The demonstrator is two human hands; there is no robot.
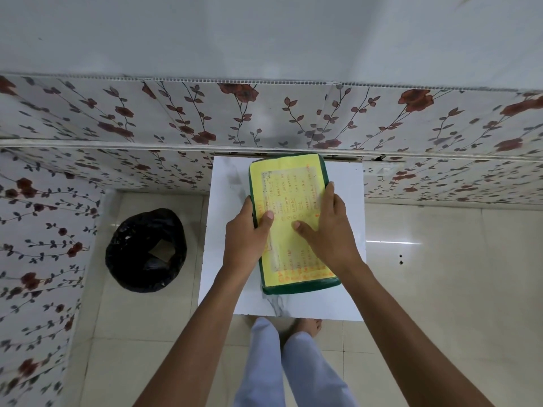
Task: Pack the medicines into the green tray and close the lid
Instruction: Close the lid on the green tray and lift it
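A green tray [299, 287] lies on a small white table [229, 183], its lid down. The lid [286, 177] is covered by a yellow sheet with orange print. My left hand [246, 239] grips the tray's left edge, thumb on top of the lid. My right hand [326, 230] lies across the lid's right side, fingers over the right edge and thumb pressed on the sheet. No medicines show; whatever is inside the tray is hidden by the lid.
A bin lined with a black bag [146, 250] stands on the tiled floor left of the table. A wall with flower-patterned panels [264, 118] runs right behind the table. My legs and a bare foot [308, 326] are at the table's near edge.
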